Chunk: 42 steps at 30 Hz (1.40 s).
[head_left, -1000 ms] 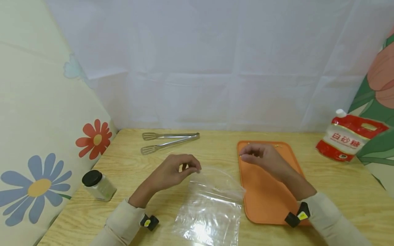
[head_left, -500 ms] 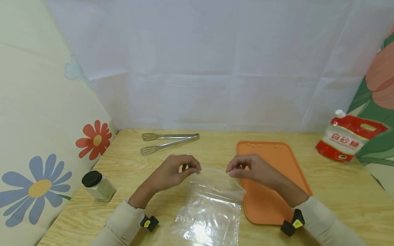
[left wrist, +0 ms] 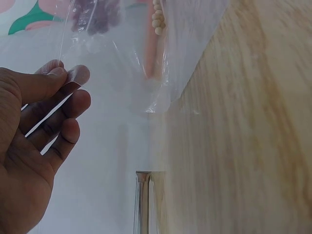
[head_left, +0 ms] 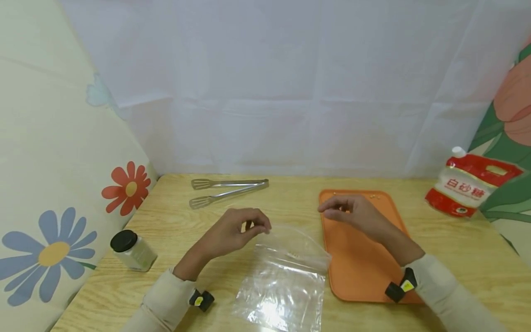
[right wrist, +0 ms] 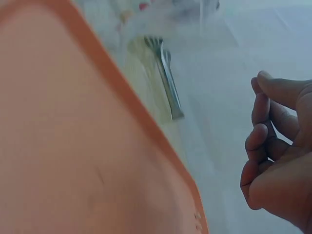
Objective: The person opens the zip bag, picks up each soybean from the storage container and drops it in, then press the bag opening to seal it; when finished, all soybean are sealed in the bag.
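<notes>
My left hand [head_left: 232,230] pinches the upper edge of a clear zip bag [head_left: 286,281] between thumb and index finger. The bag lies over the table's near middle, and a few small pale specks show near its zip. My right hand [head_left: 356,216] hovers over the upper left of an orange tray [head_left: 361,267]. Its fingers [right wrist: 261,107] are loosely bent, with nothing visible between them. Several small round pale beads [left wrist: 157,19] sit along the tray's far edge; the right hand partly covers them in the head view.
Metal tongs [head_left: 232,184] lie spread at the back left of the wooden table. A jar with a black lid [head_left: 137,256] stands at the left. At the back right stands a red and white spouted pouch [head_left: 469,184]. A white cloth hangs behind.
My right hand moved left and down to the bag's mouth, then back up and right over the tray, its index finger straighter. My left hand and the bag stayed still.
</notes>
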Tool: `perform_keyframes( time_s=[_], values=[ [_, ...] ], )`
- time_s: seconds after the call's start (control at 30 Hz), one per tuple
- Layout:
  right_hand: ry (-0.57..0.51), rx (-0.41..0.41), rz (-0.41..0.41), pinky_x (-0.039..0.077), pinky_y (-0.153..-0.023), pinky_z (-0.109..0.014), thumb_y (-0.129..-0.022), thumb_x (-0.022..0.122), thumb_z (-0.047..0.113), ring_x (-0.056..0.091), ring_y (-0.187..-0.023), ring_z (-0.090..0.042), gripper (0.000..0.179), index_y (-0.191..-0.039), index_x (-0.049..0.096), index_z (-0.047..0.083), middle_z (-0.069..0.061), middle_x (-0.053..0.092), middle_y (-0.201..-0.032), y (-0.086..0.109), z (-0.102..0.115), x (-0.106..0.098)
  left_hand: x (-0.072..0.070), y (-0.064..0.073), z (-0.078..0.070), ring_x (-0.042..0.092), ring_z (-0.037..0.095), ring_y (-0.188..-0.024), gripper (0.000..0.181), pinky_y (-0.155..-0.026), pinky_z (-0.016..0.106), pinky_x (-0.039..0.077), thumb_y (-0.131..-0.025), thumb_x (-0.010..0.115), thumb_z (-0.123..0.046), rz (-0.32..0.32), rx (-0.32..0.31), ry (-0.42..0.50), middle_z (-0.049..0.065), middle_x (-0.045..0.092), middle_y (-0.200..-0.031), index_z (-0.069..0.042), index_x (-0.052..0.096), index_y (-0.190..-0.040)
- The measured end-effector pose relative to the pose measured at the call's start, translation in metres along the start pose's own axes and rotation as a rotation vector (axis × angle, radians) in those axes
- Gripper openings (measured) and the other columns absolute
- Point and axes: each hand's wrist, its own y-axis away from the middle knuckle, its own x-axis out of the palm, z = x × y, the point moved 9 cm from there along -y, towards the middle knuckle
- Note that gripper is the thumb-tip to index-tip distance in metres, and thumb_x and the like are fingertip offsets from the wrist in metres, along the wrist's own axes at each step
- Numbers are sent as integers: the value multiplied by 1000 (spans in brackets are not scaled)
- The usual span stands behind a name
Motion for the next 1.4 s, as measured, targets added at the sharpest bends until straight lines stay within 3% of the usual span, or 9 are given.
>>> perform_keyframes(
  time_s=[0.2,0.4,0.5,0.6,0.67,0.9,1.1,1.4],
  values=[
    [195,85,-178,47,-66,-34,-96,69,42,54,-86,-25,26,-112,75,24,1,70,-106,-1,-24,-47,1,0,2,63,13,-74,23,-61,26,47,-97,67,-6,-2,-9,4,-6,71,-95,-26,67,-107],
    [394,112,-271,45,-64,-35,-98,69,29,53,-79,-22,24,-113,75,12,-2,69,-94,-5,-45,-74,2,0,2,62,11,-75,14,-61,26,47,-97,67,-7,0,-15,-1,-5,71,-95,-18,69,-105],
    [440,136,-271,45,-71,-42,-98,69,25,55,-78,-22,22,-113,75,10,-3,70,-94,-9,-56,-79,2,1,2,61,9,-75,11,-61,26,47,-97,67,-7,0,-16,0,-4,71,-95,-14,69,-105],
    [482,150,-274,35,-83,-53,-97,70,23,58,-80,-23,20,-111,76,10,-4,70,-91,-14,-62,-81,1,2,3,60,6,-75,14,-61,26,47,-97,67,-7,-5,-14,-3,-5,71,-95,-18,69,-105],
    [522,152,-280,28,-85,-57,-97,70,22,59,-81,-24,17,-107,77,10,-4,71,-90,-17,-64,-82,1,2,2,60,6,-74,17,-61,26,47,-97,68,-5,-8,-7,-5,-6,70,-95,-20,68,-105],
    [609,196,-265,26,-82,-56,-96,71,19,63,-87,-28,13,-103,79,12,-4,74,-94,-25,-81,-83,0,1,2,59,4,-74,13,-60,26,47,-96,68,-6,-3,-9,-6,-5,71,-94,-15,69,-105],
    [665,207,-278,29,-82,-57,-96,71,22,63,-95,-32,14,-104,79,14,-7,74,-100,-28,-83,-86,0,0,2,59,4,-74,11,-60,26,47,-97,67,-7,-3,-2,-4,-9,70,-94,-15,69,-105],
    [675,202,-257,30,-82,-59,-96,71,24,63,-94,-34,16,-105,79,14,-7,74,-99,-28,-84,-83,0,1,3,61,8,-74,13,-60,27,47,-96,69,-5,-8,-25,0,-9,70,-95,-15,70,-104]
  ],
)
